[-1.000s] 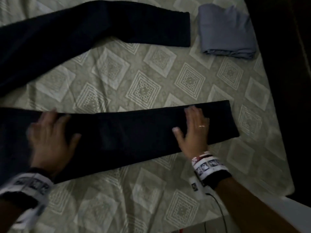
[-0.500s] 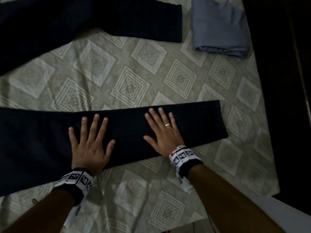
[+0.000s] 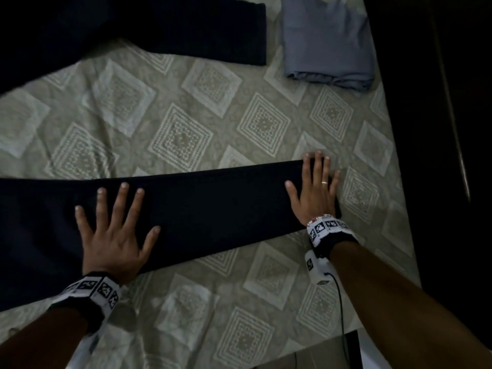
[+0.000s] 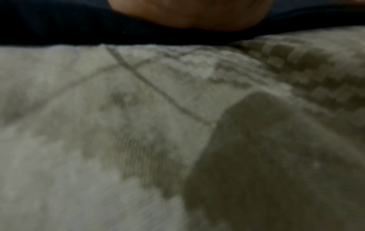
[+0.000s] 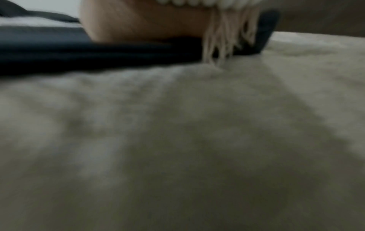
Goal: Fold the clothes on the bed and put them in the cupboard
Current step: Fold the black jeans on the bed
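Note:
Dark navy trousers lie spread on the bed. The near leg (image 3: 213, 209) runs left to right across the middle; the far leg (image 3: 159, 25) lies along the top. My left hand (image 3: 114, 230) presses flat on the near leg, fingers spread. At the leg's hem end my right hand (image 3: 316, 193) lies flat too, its fingertips reaching past the cloth onto the bedspread. In the wrist views only the heel of each hand shows: left hand (image 4: 189, 14), right hand (image 5: 142, 20), both on dark cloth (image 5: 79, 53).
A folded grey-blue garment (image 3: 327, 41) sits at the far right of the bed. The patterned pale bedspread (image 3: 186, 137) covers the bed. Dark furniture (image 3: 439, 129) borders the right side. The bed's near edge (image 3: 306, 352) is at the bottom right.
My right hand has slid rightward along the near trouser leg to its hem end. My left hand stayed about mid-leg, still flat.

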